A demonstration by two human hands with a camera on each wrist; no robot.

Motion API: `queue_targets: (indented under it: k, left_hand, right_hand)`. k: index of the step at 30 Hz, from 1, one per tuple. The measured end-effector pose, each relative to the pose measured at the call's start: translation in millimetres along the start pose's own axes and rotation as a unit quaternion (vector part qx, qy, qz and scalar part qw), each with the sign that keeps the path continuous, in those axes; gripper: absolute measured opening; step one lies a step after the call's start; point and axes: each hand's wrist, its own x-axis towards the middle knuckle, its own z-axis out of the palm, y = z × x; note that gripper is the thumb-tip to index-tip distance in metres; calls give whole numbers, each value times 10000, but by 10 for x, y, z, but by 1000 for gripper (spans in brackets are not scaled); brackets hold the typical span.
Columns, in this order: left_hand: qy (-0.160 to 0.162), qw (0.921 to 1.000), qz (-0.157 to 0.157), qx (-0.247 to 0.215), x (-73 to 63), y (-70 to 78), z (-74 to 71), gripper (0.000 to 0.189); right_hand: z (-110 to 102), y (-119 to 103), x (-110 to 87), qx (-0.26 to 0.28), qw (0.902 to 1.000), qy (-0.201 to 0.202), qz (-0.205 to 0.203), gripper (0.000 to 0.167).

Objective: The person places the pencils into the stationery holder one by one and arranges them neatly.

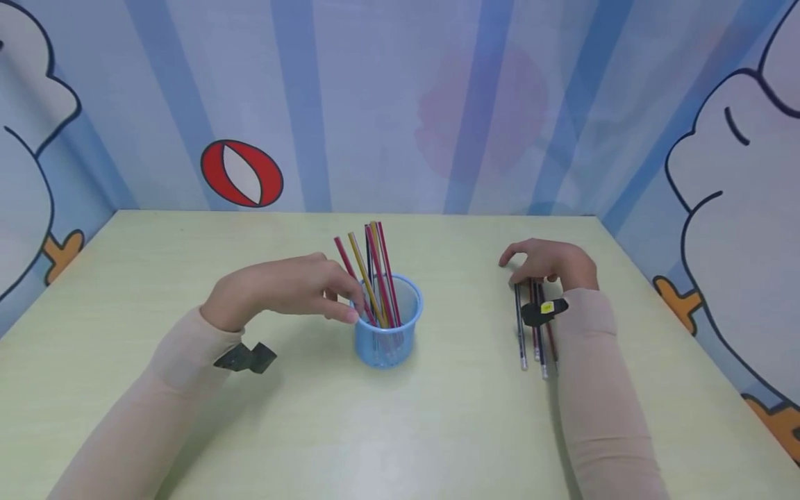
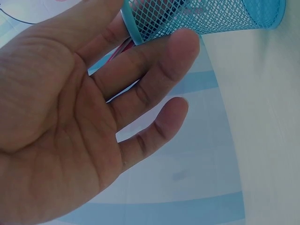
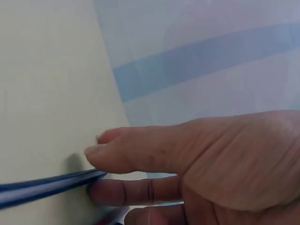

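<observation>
A blue mesh pencil cup [image 1: 385, 346] stands upright on the table, holding several red, yellow and dark pencils [image 1: 382, 278] that lean in it. My left hand [image 1: 294, 288] is at its left rim, with thumb and index finger pinching the edge. In the left wrist view, the other fingers [image 2: 154, 136] of the left hand [image 2: 61, 117] extend loosely beside the mesh wall [image 2: 206, 18]. My right hand [image 1: 546, 262] is over the far ends of several loose pencils [image 1: 521, 333], thumb and index finger spread apart. A blue pencil [image 3: 47, 187] ends near the right thumb [image 3: 117, 154].
The pale table [image 1: 437, 423] meets a blue striped backdrop [image 1: 387, 104] at its back edge. A red and white ball [image 1: 242, 173] is printed on that backdrop. Dark wrist straps [image 1: 246, 357] sit on both sleeves.
</observation>
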Motion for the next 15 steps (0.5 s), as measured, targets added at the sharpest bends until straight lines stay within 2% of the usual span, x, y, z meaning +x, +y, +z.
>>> queue_targets:
  k: [3, 7, 11, 15]
  left_hand:
    - [-19, 10000, 6, 18, 2, 7, -2, 14]
    - [-31, 10000, 39, 67, 8, 5, 3, 13]
    - [-36, 10000, -12, 45, 7, 3, 5, 13]
    - [-36, 9999, -97, 2, 7, 7, 4, 14]
  right_hand:
    - [98, -97, 57, -39, 9997, 240, 62, 36]
    - [197, -272, 148, -341, 9984, 447, -105, 24]
    - [245, -465, 235, -579, 9964, 384, -483, 17]
    - [236, -614, 258, -266, 9942, 125, -1032, 15]
